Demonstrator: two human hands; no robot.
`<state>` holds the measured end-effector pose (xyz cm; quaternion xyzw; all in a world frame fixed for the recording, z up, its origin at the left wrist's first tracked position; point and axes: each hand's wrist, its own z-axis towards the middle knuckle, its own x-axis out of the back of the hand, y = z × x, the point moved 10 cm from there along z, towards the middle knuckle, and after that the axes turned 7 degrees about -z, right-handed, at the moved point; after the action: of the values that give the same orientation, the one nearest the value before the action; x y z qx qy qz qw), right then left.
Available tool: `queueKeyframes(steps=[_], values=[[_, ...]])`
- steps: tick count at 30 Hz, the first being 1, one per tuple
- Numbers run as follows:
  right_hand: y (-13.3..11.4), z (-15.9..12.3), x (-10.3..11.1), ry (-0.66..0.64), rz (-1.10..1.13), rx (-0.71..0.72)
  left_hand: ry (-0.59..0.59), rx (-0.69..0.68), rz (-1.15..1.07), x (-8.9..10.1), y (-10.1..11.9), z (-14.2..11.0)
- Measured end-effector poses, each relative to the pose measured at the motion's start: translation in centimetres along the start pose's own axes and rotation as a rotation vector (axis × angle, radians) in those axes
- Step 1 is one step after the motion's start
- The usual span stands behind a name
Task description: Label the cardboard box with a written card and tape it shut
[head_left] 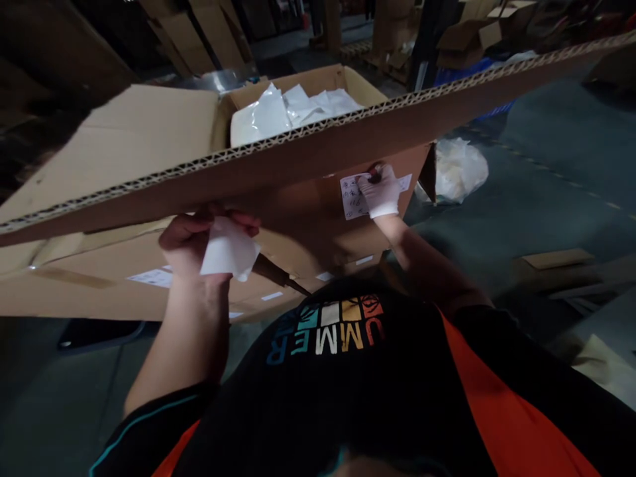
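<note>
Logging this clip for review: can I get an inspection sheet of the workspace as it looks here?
Surface: grey concrete floor.
Job's things: large cardboard box, flap raised; printed label on its side; white bags inside.
Clutter: plastic bag, flat cardboard on floor.
Hands: left hand bare, holds white paper; gloved right hand presses the label.
Cables: nothing seen.
Surroundings: dim warehouse, stacked boxes behind.

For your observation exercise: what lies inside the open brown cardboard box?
White plastic-wrapped packages fill the top of the brown cardboard box. Anything beneath them is hidden by the raised corrugated flap.
</note>
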<state>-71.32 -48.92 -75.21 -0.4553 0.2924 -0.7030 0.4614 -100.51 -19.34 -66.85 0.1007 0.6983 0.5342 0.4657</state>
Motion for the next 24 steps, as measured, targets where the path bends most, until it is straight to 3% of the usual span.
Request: queueKeyframes(steps=[8, 12, 17, 20, 22, 24], values=[[-0.8, 0.0, 0.8, 0.053, -0.069, 0.008, -0.024, -0.021, -0.004, -0.5, 0.1, 0.0], [-0.4, 0.8, 2.3, 0.075, -0.151, -0.047, -0.036, -0.036, -0.016, -0.6, 0.3, 0.0], [0.9, 2.6, 4.5, 0.072, -0.144, -0.020, -0.009, -0.043, 0.018, -0.3, 0.5, -0.1], [0.6, 2.0, 5.9, 0.128, -0.087, 0.010, -0.011, -0.044, 0.030, -0.3, 0.6, -0.4], [-0.7, 0.8, 5.0, 0.041, 0.025, 0.044, -0.018, -0.032, 0.022, -0.5, 0.5, -0.5], [-2.4, -0.8, 2.0, -0.210, 0.203, 0.054, -0.012, -0.038, -0.001, -0.6, 0.6, -0.5]])
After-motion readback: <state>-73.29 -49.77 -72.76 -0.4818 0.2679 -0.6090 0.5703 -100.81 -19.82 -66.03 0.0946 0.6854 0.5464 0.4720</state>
